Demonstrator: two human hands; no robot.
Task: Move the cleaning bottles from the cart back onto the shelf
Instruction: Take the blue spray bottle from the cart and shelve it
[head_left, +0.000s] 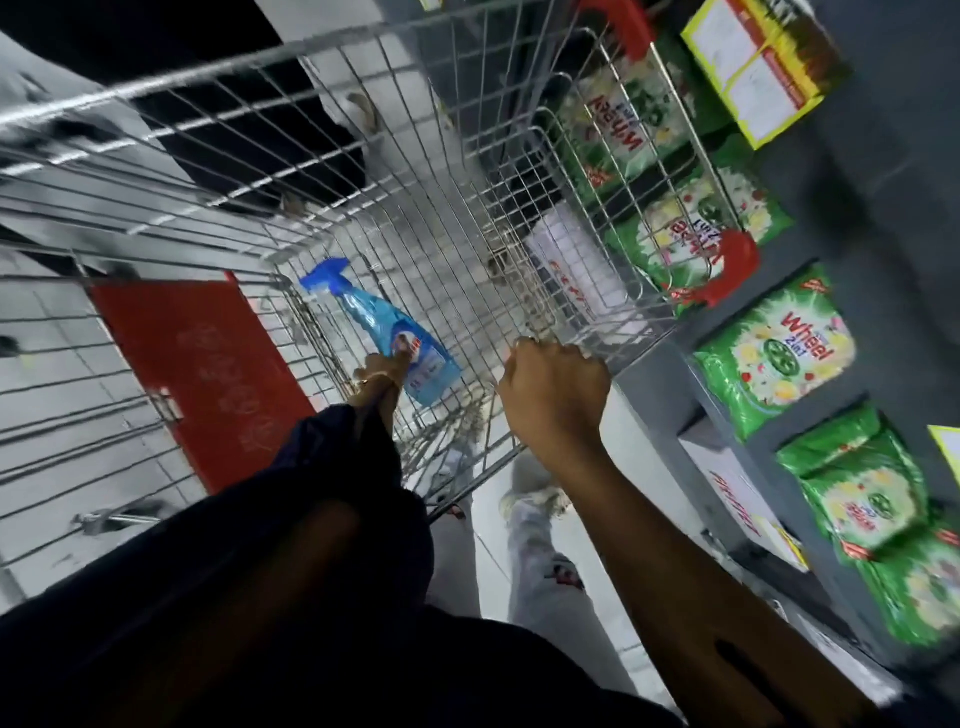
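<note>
At the far left, the wire side of the shopping cart (156, 171) is smeared by motion, its bars doubled and hard to follow. Behind the mesh a red panel (202, 374) carries pale lettering too faint to read. Below it a dark sleeve (291, 499) fills the lower left corner and hides most of the left forearm.

The left hand (382, 371) reaches down inside the cart basket, only its knuckles, a thumb and a thin bracelet showing past the cuff. Its fingers wrap the lower body of the blue spray bottle (387, 327), the thumb pressed on the label. The bottle lies tilted within the basket, trigger head pointing up and left, base toward the hand. It is clear plastic holding light blue liquid, with a darker blue trigger nozzle and a blue, white and red label whose print is unreadable.

The right hand (553, 395) is a closed fist clamped on the cart's near wire rim; the fingertips curl out of sight. Below it, pale trousers and a shoe show through the gap.

To the right, a grey shelf (727, 410) holds green Wheel detergent packs (774, 353), some seen through the cart mesh, others cut by the frame edge. A yellow carton (753, 67) sits at the top right, blurred.
</note>
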